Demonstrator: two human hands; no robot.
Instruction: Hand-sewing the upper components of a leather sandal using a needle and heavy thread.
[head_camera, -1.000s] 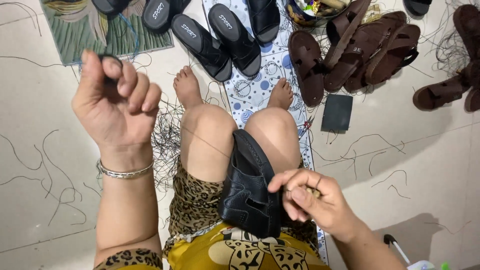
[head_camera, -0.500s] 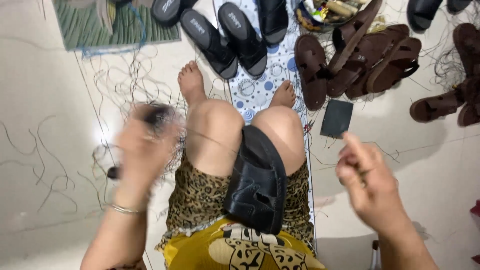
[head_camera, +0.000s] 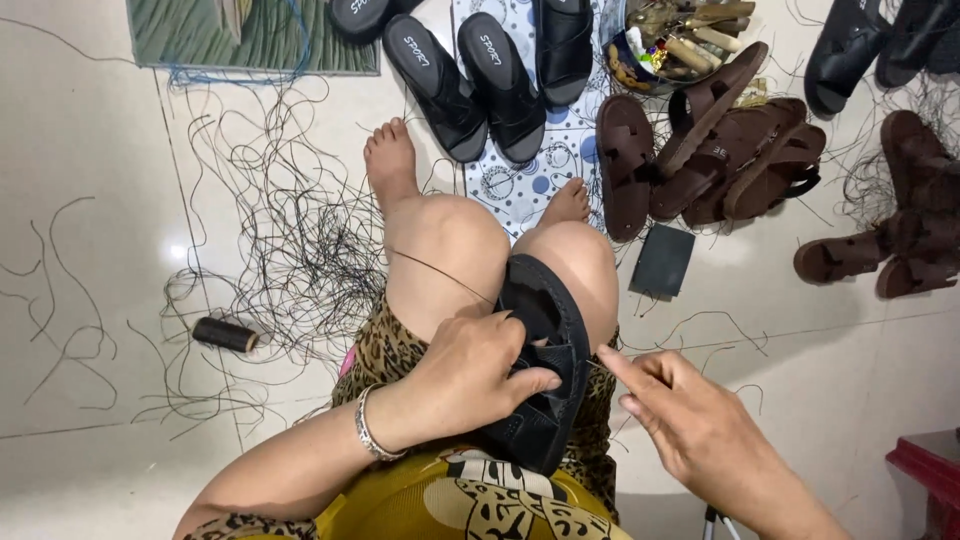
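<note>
Sandal (head_camera: 540, 380) wedged between knees; left hand (head_camera: 470, 375) grips its edge.

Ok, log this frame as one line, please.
left hand: gripping black sandal on lap | right hand: beside sandal, forefinger extended | thread spool: on floor

The person wears leopard-print shorts (head_camera: 385, 350), a yellow printed top (head_camera: 440, 500), a silver bangle (head_camera: 366, 437) on the left wrist, and no shoes.

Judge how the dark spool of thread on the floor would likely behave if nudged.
The spool of thread lies on its side on smooth glossy floor tile, so it would probably roll. It looks small, likely light. Its loose thread tangle might drag along.
</note>
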